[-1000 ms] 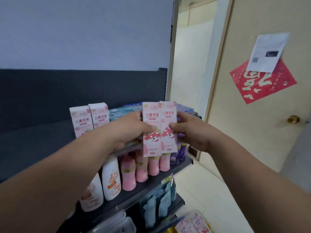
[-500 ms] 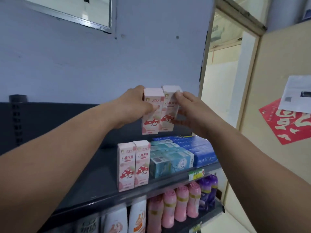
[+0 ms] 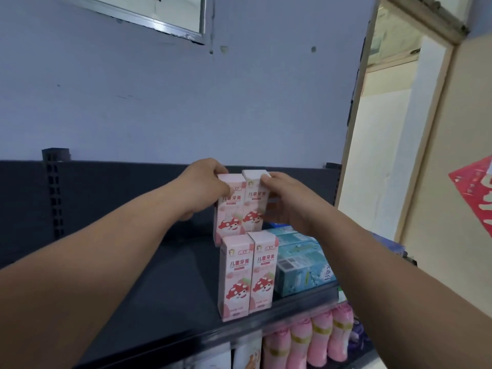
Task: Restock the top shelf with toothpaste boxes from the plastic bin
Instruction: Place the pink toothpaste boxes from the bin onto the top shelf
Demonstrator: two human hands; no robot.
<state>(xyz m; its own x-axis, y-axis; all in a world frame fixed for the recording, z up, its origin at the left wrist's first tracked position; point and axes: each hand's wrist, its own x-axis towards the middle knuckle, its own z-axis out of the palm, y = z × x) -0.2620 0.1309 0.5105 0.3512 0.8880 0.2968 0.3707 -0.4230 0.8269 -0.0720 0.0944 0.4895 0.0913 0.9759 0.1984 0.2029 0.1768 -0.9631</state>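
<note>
Head view, only one supplied.

- The left hand point(image 3: 202, 187) and right hand point(image 3: 287, 201) are pressing a held pair of pink toothpaste boxes point(image 3: 231, 218) together from opposite sides. Each hand's fingers are curling round the upper part of its own box.
- The left thumb is lying across one front face. The right fingertips point(image 3: 266, 178) are hooking over the other box's top edge.
- Judgement: squeezing from both sides is keeping the two boxes upright, flush and moving as one unit.
- The held pair is standing upright over the top shelf point(image 3: 159, 288), towards its back edge. It is directly behind a front pair of pink boxes point(image 3: 247, 275) at the shelf's front edge.
- The held pair's bottoms are hidden by the front pair, so I cannot tell whether they are resting on the shelf.
- Judgement: the hands are filling a second row behind the facing, printed faces forward to match the front pair.
- Teal toothpaste boxes point(image 3: 300, 265) are lying stacked just beside the front pair, towards the shelf's right edge. The right wrist is passing above them.
- The dark back panel point(image 3: 119, 193) is rising behind the shelf's back edge.
- Pink bottles point(image 3: 319, 339) are standing on the shelf below.
- The plastic bin is not showing in this view.
- Risk, judged: lowering too far forward could knock the front pair off the front edge.
</note>
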